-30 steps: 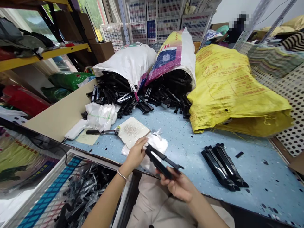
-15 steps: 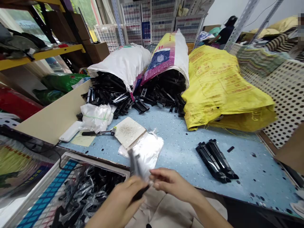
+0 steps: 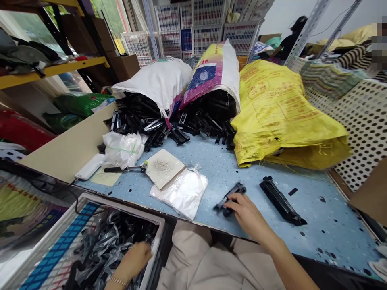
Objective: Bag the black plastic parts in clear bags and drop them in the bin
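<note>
My right hand is closed on a long black plastic part, its fingers pinching it just above or on the blue tabletop. Farther right on the table lies a second black plastic part. Over the crate at the lower left is my left hand, a bracelet on its wrist. Its fingers are curled downward and mostly hidden, so I cannot tell whether they hold anything. Under it lie many black parts in clear plastic wrap. A stack of white plastic bags sits between the two hands.
A square speckled board overlaps the bags, with a black-handled tool beside it. Black parts spill from two white sacks at the back. A yellow sack lies at right. A person is in the background.
My left hand has moved down and left from the table edge to above the crate, without the blurred dark item. My right hand has reached right and taken one of the two black plastic parts.
</note>
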Demonstrator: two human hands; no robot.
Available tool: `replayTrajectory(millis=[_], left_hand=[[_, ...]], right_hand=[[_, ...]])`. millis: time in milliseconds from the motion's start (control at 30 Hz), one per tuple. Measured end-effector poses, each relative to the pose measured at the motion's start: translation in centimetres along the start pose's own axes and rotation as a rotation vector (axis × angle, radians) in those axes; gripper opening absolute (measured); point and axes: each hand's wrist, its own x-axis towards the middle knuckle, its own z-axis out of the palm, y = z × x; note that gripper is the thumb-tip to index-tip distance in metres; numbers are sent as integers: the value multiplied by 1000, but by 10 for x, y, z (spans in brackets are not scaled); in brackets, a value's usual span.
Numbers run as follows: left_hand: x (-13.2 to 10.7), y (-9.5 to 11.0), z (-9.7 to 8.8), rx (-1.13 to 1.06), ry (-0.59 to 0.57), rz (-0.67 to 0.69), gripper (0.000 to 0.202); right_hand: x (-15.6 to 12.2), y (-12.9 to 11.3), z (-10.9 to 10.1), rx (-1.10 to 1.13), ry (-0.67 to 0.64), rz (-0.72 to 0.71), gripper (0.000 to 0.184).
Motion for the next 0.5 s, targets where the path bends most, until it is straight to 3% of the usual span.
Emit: replayTrajectory(millis=[33, 133, 233, 300, 400, 500], left_hand=[[14, 16, 0, -14, 16, 74, 22], [57, 76, 6, -84, 249, 385, 19], [90, 122, 14, -91, 274, 409, 11], [105, 131, 15, -126, 227, 362, 11], [119, 123, 8, -204, 172, 319, 15], [128, 110, -1, -308, 91, 290, 21]], right_hand=[[0, -1, 0, 31, 12, 22, 39], [0, 6, 0, 7, 130, 166, 21], [-3, 22, 4, -109, 262, 271, 33], [-7, 34, 4, -122, 257, 308, 35], [-10, 44, 3, 20, 178, 406, 29], [-4, 33, 4, 486, 162, 521, 30]])
